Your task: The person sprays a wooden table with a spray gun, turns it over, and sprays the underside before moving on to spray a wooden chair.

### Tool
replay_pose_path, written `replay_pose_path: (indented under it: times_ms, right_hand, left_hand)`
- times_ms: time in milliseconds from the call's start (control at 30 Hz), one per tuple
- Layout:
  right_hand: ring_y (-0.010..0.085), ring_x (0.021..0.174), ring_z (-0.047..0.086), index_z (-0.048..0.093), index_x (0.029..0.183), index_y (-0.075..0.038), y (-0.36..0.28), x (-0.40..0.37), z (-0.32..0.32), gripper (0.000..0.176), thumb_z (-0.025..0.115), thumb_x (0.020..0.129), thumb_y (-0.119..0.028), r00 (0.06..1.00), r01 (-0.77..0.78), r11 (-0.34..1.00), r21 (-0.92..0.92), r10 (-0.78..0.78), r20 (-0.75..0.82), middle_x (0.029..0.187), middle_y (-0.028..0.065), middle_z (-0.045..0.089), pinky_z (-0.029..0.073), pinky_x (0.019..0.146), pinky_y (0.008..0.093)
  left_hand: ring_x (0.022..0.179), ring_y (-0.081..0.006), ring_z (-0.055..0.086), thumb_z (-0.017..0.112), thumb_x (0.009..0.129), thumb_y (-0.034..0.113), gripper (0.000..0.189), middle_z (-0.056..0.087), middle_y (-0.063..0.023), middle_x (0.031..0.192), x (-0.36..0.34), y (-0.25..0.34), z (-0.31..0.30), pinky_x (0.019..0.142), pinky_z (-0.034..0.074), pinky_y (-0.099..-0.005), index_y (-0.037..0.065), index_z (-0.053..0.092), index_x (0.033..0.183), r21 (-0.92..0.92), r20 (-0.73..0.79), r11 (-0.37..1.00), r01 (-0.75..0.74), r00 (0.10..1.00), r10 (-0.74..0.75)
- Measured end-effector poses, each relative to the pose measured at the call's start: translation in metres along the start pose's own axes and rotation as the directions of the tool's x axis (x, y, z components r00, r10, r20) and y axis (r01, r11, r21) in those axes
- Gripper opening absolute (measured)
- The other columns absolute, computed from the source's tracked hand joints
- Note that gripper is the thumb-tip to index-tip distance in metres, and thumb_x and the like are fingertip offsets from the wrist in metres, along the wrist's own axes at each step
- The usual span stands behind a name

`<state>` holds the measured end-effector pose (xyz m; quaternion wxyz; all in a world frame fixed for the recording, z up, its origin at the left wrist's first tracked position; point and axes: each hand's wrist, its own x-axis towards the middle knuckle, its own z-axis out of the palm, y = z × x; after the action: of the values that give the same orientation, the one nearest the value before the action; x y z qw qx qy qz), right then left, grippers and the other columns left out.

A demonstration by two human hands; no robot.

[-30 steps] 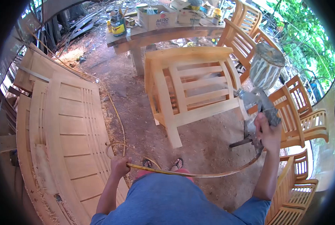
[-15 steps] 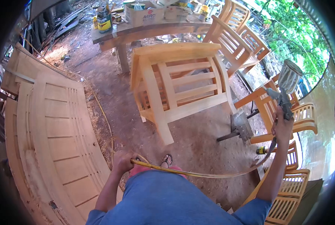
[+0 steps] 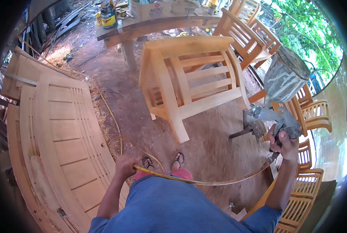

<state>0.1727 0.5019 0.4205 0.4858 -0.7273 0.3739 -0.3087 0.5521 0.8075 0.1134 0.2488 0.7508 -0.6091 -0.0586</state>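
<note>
My left hand (image 3: 126,167) is closed round a yellow hose (image 3: 173,177) near my waist. The hose curves across my front toward my right hand (image 3: 284,143). That hand grips a grey spray gun (image 3: 274,116), which has a large, paint-streaked cup (image 3: 286,73) on top. The gun's nozzle points left, toward a wooden chair (image 3: 189,105) that stands tilted in front of me. The chair has slats and a pale, unpainted-looking frame.
Wooden panels (image 3: 66,132) lean along the left. A workbench (image 3: 162,27) at the back bears cans and boxes. Several slatted chairs (image 3: 245,39) stand at the back right and right. The hose also trails over the ground beside the panels.
My right hand has brought the spray gun lower and nearer, and its cup looks larger. The chair appears slightly farther right. Both of my feet now show. My left hand still holds the hose.
</note>
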Motion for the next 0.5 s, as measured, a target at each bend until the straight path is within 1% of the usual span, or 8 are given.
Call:
replay_pose_path:
  times_ms: [100, 133, 233, 267, 367, 400, 467, 500]
  right_hand:
    - [0.0062, 0.039, 0.04, 0.053, 0.101, 0.001, -0.014, -0.009, 0.008, 0.052, 0.064, 0.088, -0.049, 0.991, -0.08, 0.996, -0.041, 0.075, -0.115, 0.062, 0.0059, 0.052, 0.029, 0.034, 0.0202]
    - [0.0059, 0.039, 0.039, 0.052, 0.102, 0.0, -0.015, -0.012, 0.002, 0.05, 0.063, 0.089, -0.048, 0.993, -0.083, 0.995, -0.061, 0.077, -0.091, 0.064, 0.0065, 0.053, 0.029, 0.034, 0.0196]
    - [0.0054, 0.038, 0.039, 0.052, 0.104, -0.001, -0.034, -0.024, 0.005, 0.049, 0.062, 0.091, -0.047, 0.988, -0.125, 0.992, -0.022, 0.122, -0.094, 0.065, 0.0066, 0.053, 0.028, 0.034, 0.0198]
    - [0.0052, 0.038, 0.038, 0.052, 0.105, -0.002, -0.038, -0.03, 0.009, 0.046, 0.06, 0.092, -0.045, 0.984, -0.115, 0.993, -0.033, 0.109, -0.138, 0.065, 0.0062, 0.053, 0.028, 0.034, 0.0201]
    - [0.0054, 0.038, 0.037, 0.052, 0.098, -0.004, -0.056, -0.041, 0.026, 0.038, 0.058, 0.095, -0.042, 0.981, -0.154, 0.983, -0.098, 0.14, -0.135, 0.063, 0.0043, 0.05, 0.029, 0.034, 0.0206]
    - [0.0055, 0.038, 0.037, 0.052, 0.096, -0.005, -0.06, -0.043, 0.029, 0.036, 0.057, 0.095, -0.041, 0.98, -0.166, 0.979, -0.119, 0.15, -0.132, 0.063, 0.0037, 0.049, 0.029, 0.034, 0.0208]
    - [0.0053, 0.038, 0.037, 0.051, 0.088, -0.007, -0.063, -0.043, 0.032, 0.033, 0.056, 0.096, -0.038, 0.951, -0.217, 0.953, -0.212, 0.158, -0.264, 0.062, 0.0021, 0.047, 0.029, 0.034, 0.0212]
    - [0.0052, 0.038, 0.037, 0.05, 0.084, -0.007, -0.065, -0.042, 0.033, 0.033, 0.056, 0.096, -0.037, 0.931, -0.248, 0.935, -0.253, 0.158, -0.329, 0.061, 0.0014, 0.046, 0.029, 0.034, 0.0214]
  left_hand:
    - [0.055, -0.0279, 0.059, 0.071, 0.067, 0.014, 0.003, 0.059, -0.0065, 0.057, -0.008, -0.006, -0.001, 0.054, 0.044, -0.0411, 0.015, 0.069, 0.069, -0.021, 0.023, 1.0, -0.008, 1.0, 0.009]
    - [0.055, -0.0278, 0.059, 0.071, 0.068, 0.015, 0.003, 0.059, -0.0065, 0.057, -0.012, -0.01, 0.002, 0.054, 0.043, -0.041, 0.015, 0.068, 0.068, -0.015, 0.033, 1.0, -0.013, 0.999, 0.013]
    - [0.055, -0.028, 0.059, 0.072, 0.07, 0.017, 0.011, 0.058, -0.0069, 0.056, -0.013, -0.016, 0.007, 0.053, 0.043, -0.0415, 0.014, 0.064, 0.063, -0.041, 0.037, 0.998, -0.055, 0.998, 0.057]
    - [0.054, -0.0281, 0.059, 0.073, 0.07, 0.018, 0.015, 0.058, -0.0071, 0.056, -0.012, -0.016, 0.007, 0.053, 0.043, -0.0418, 0.014, 0.062, 0.061, -0.057, 0.033, 0.996, -0.074, 0.997, 0.076]
    - [0.05, -0.0286, 0.056, 0.071, 0.077, 0.021, 0.026, 0.054, -0.0079, 0.051, -0.005, -0.019, 0.008, 0.049, 0.041, -0.0422, 0.015, 0.056, 0.056, -0.083, 0.014, 0.987, -0.134, 0.991, 0.136]
    - [0.05, -0.0286, 0.056, 0.071, 0.077, 0.021, 0.026, 0.054, -0.0078, 0.051, -0.003, -0.02, 0.01, 0.049, 0.041, -0.042, 0.015, 0.057, 0.056, -0.091, 0.026, 0.986, -0.142, 0.989, 0.145]
    - [0.05, -0.0284, 0.056, 0.072, 0.077, 0.02, 0.025, 0.055, -0.0076, 0.052, -0.003, -0.023, 0.011, 0.05, 0.041, -0.0415, 0.015, 0.058, 0.056, -0.104, 0.051, 0.982, -0.155, 0.986, 0.161]
    - [0.05, -0.0284, 0.056, 0.071, 0.076, 0.02, 0.024, 0.055, -0.0075, 0.052, -0.003, -0.025, 0.012, 0.05, 0.041, -0.0413, 0.015, 0.059, 0.056, -0.099, 0.04, 0.981, -0.165, 0.985, 0.17]
